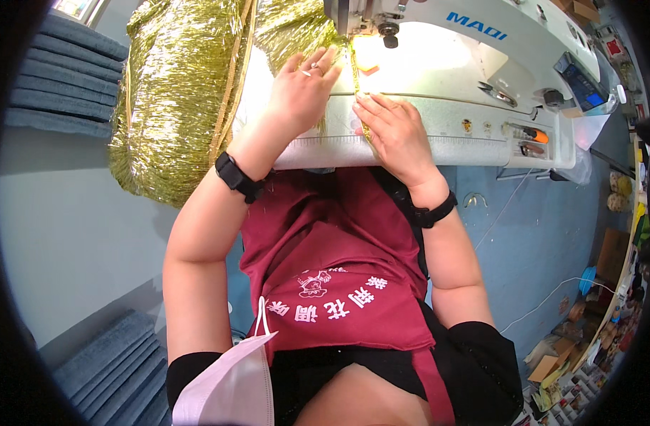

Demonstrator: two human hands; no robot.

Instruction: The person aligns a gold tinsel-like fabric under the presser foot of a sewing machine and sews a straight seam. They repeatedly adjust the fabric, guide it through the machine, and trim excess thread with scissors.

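Note:
Gold tinsel fringe [286, 25] lies on the bed of a white sewing machine [449, 57], left of the needle area. My left hand [307, 89], with rings on it, rests on the fringe's edge with fingers stretched out. A narrow gold band [354, 64] runs from under the machine head toward me. My right hand [397, 135] lies flat over the near part of this band, its fingers extended and pointing left. The palm hides some of the band. A black presser-bar knob [389, 35] shows on the machine head; the needle tip is hard to make out.
A big bulging heap of gold tinsel [169, 106] hangs at the bed's left. Thread snips [497, 93] and an orange-handled tool [532, 133] lie at the right, near a control panel [582, 82]. Folded blue-grey cloths [69, 78] are stacked far left. A pale face mask [229, 376] hangs near my chest.

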